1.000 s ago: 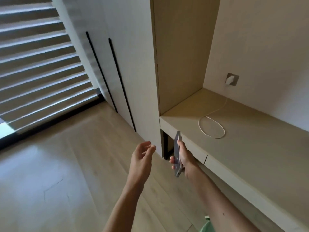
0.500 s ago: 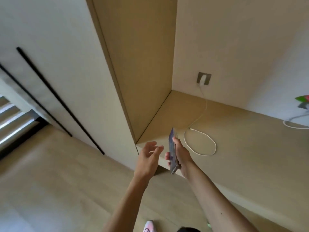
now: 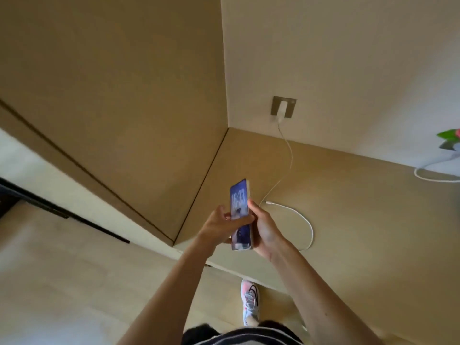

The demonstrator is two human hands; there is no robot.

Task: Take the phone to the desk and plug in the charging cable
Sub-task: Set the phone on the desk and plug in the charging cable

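The phone point(image 3: 239, 200) stands upright above the desk's front left corner, its lit screen turned towards me. My right hand point(image 3: 266, 229) grips its right edge and back. My left hand point(image 3: 220, 224) holds its left side, fingers laid across the screen. A white charging cable point(image 3: 290, 158) hangs from a white charger point(image 3: 282, 109) in the wall socket and loops on the beige desk point(image 3: 361, 220). The cable's loose plug end point(image 3: 270, 202) lies on the desk just right of the phone.
A tall cabinet side panel point(image 3: 149, 108) walls off the desk on the left. Another white cable point(image 3: 433, 176) and a green and pink object point(image 3: 449, 136) sit at the desk's far right. My shoe point(image 3: 250, 301) is on the wooden floor below the desk edge.
I have stepped closer to the desk. My left hand has moved in and taken hold of the phone, which has turned so that its screen faces me.
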